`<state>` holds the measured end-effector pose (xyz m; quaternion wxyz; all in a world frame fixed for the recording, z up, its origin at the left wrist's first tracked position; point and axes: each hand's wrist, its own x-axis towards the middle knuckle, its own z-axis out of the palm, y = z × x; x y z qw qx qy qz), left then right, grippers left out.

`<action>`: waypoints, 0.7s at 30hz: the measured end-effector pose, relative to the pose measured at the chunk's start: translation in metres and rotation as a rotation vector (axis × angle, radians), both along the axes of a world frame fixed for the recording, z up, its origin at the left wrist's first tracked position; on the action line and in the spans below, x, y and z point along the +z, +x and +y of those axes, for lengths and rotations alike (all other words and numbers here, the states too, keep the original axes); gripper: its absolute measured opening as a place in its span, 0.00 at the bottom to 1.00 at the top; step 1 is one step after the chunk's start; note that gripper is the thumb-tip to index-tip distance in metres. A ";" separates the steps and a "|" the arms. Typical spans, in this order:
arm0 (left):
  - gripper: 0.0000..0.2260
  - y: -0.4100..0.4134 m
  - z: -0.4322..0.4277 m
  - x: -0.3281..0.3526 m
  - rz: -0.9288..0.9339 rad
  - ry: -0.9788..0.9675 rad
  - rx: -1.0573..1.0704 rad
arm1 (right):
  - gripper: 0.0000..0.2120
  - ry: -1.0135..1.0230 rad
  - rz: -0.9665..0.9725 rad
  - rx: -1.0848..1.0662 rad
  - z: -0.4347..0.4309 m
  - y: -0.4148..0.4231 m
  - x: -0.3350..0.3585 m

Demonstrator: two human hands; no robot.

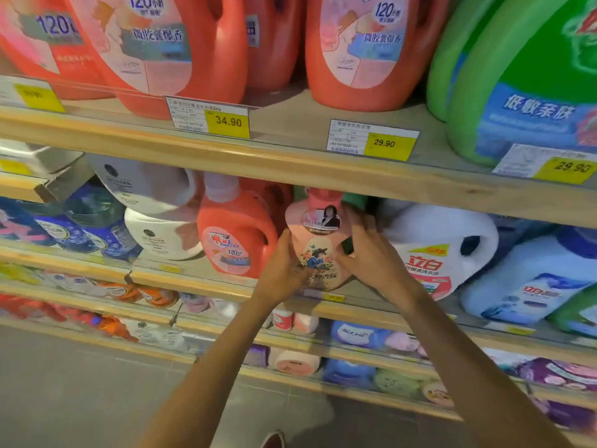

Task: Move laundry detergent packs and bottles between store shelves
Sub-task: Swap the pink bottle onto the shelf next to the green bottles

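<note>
Pink detergent bottle (318, 250) upright near shelf front edge (200, 284); red jug (237, 240) just beside, white jug (442, 250) near. My left hand (284, 263) and right hand (368, 250) grip its sides.

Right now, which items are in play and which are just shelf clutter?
In play: pink bottle, held between left hand and right hand.
Lying about: red bottle left of it, white bottle, green jugs above, yellow price tags.
</note>
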<state>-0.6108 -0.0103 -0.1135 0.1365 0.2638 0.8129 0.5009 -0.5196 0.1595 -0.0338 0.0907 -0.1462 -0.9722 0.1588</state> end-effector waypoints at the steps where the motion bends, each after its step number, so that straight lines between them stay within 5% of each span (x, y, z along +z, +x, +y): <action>1: 0.33 -0.004 0.003 -0.004 0.011 0.003 -0.010 | 0.42 -0.045 0.015 -0.002 0.001 -0.002 -0.003; 5: 0.32 -0.013 0.010 -0.017 0.081 0.018 -0.022 | 0.54 -0.152 -0.003 0.000 0.008 -0.006 -0.019; 9: 0.41 -0.010 0.006 -0.021 0.179 -0.070 -0.021 | 0.62 -0.223 0.017 -0.040 0.010 -0.010 -0.030; 21: 0.40 -0.029 0.013 -0.040 0.078 -0.053 -0.142 | 0.60 -0.071 0.233 0.036 0.021 0.005 -0.051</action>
